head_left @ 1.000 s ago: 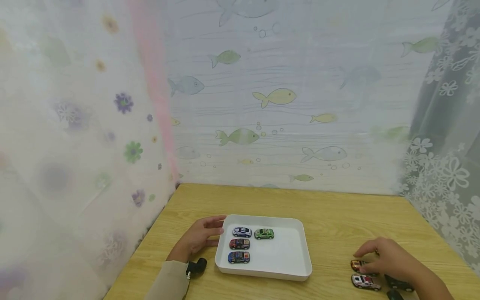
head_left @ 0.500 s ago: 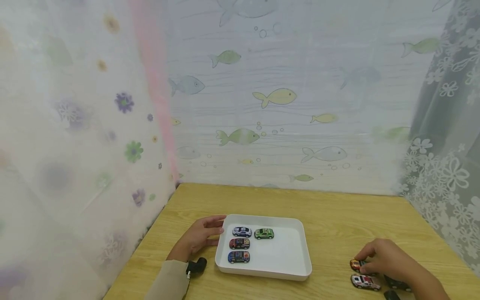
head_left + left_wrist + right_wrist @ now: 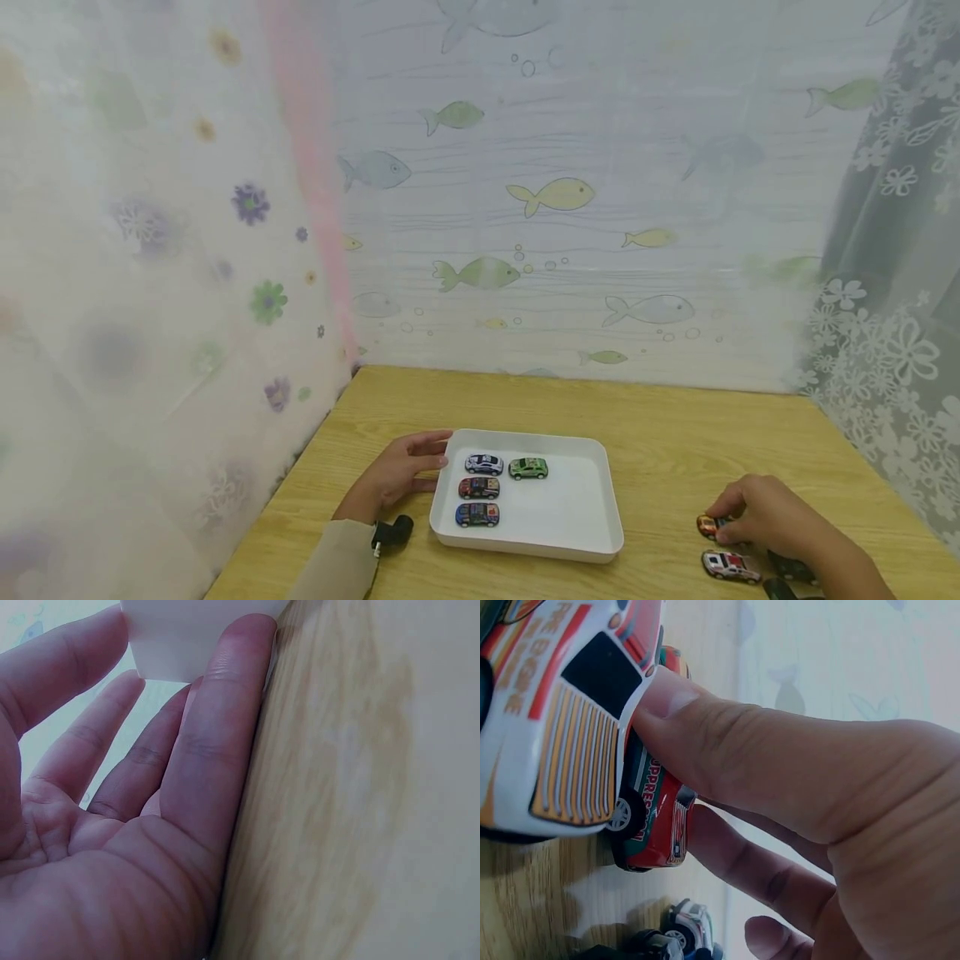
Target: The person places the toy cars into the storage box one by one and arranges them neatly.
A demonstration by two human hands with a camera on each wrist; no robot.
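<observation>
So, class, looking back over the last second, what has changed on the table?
The right hand has closed its fingers on the red-and-orange car and shifted it slightly left and away from the person. The white-and-red car beside it, the white tray and the left hand stayed put.

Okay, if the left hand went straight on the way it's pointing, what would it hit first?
Probably the white tray: the left hand points at its side wall, with fingertips seemingly touching it.
</observation>
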